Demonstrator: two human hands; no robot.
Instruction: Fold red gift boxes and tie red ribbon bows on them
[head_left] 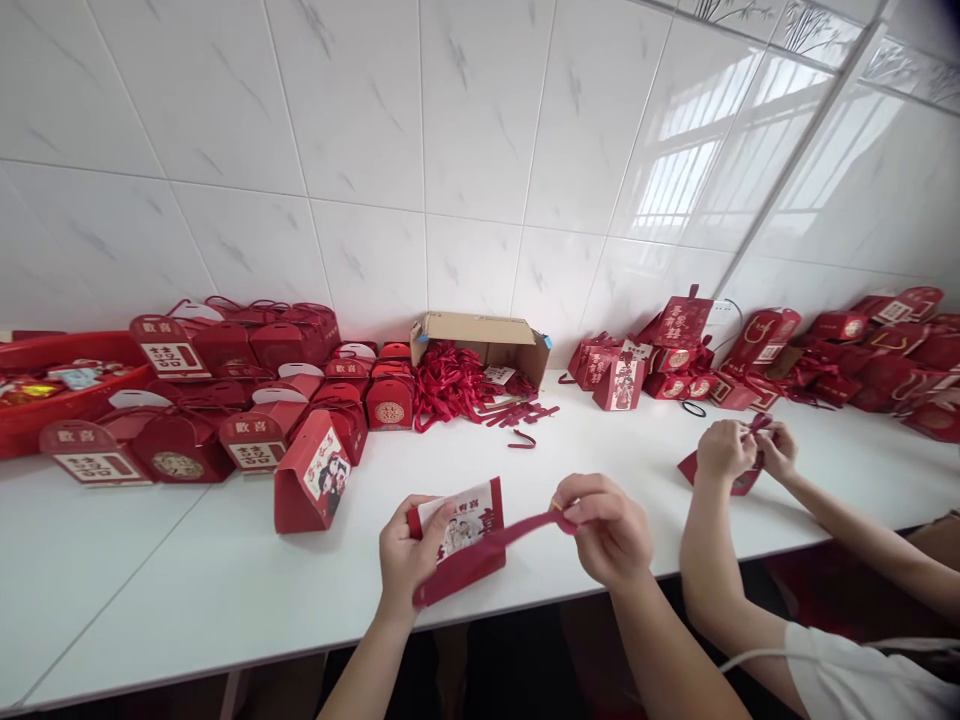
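Observation:
My left hand (409, 548) is closed round one end of a red gift box (461, 520) with a printed pale panel, held at the table's front edge. From the box's lower left a dark red ribbon (491, 548) stretches across its front to the right. The ribbon's far end is pinched in the fingers of my right hand (607, 525), which is raised right of the box. Just left of my left hand, a finished-looking red gift box with a couple printed on it (311, 475) stands on the white table (247, 590).
Rows of red boxes (180, 445) and a red basin (22, 430) stand left. A cardboard carton (480, 328) spills red ribbons (450, 385) by the wall. To my right, a co-worker's hands (742, 450) hold another red box. More boxes (885, 340) are piled far right.

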